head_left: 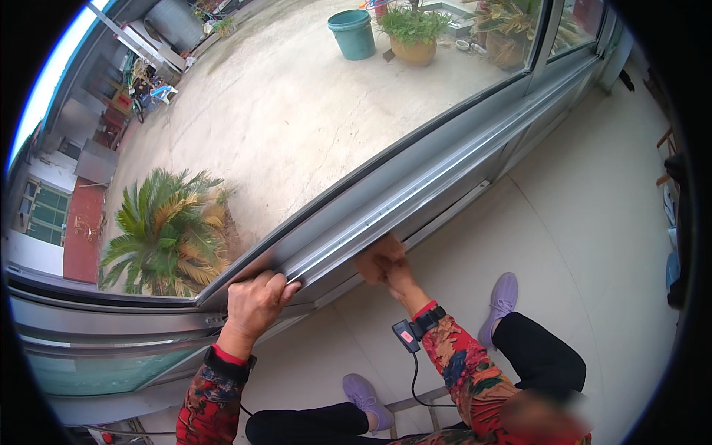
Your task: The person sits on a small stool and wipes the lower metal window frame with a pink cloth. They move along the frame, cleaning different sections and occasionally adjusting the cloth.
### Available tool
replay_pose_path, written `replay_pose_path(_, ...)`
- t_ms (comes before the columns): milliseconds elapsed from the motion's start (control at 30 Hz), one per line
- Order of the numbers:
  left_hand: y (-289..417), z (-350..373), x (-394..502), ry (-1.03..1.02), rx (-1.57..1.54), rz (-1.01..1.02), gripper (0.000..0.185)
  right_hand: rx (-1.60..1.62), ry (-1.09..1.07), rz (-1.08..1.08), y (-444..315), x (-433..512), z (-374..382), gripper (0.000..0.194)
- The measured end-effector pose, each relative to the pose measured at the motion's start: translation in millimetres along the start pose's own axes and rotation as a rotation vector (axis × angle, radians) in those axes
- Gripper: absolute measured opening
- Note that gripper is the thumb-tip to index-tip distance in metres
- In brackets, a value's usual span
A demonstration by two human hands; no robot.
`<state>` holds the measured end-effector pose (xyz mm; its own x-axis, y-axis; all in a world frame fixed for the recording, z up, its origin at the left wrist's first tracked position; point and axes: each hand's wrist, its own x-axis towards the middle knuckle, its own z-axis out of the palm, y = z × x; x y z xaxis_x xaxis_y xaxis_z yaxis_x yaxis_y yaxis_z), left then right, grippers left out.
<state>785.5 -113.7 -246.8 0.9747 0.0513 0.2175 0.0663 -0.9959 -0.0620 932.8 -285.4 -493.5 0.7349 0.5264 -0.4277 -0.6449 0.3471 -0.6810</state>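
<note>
My left hand is curled over the inner ledge of a metal window frame, with its thumb along the track. Lower and to the right, my right hand presses a tan cloth-like piece against the panel below the ledge. Motion blur and the fingers partly hide that piece, so its exact kind is unclear. A glass pane rises beyond the ledge, and the track runs from my left hand up to the far right.
Tiled floor lies below, with my purple shoes on it. A cable hangs from my right wrist device. Through the glass are a sago palm, a green bucket and a potted plant. Furniture stands at the right edge.
</note>
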Motion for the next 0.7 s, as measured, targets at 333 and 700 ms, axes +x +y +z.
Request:
replay_pose_path(333, -2, 4, 2, 0.057, 0.028, 0.028, 0.034, -0.031, 0.041, 0.102, 5, 13, 26, 0.015)
replay_pose_path(700, -1, 8, 2, 0.074, 0.064, 0.000, 0.035, -0.118, -0.231, -0.253, -22, -68, 117, 0.032)
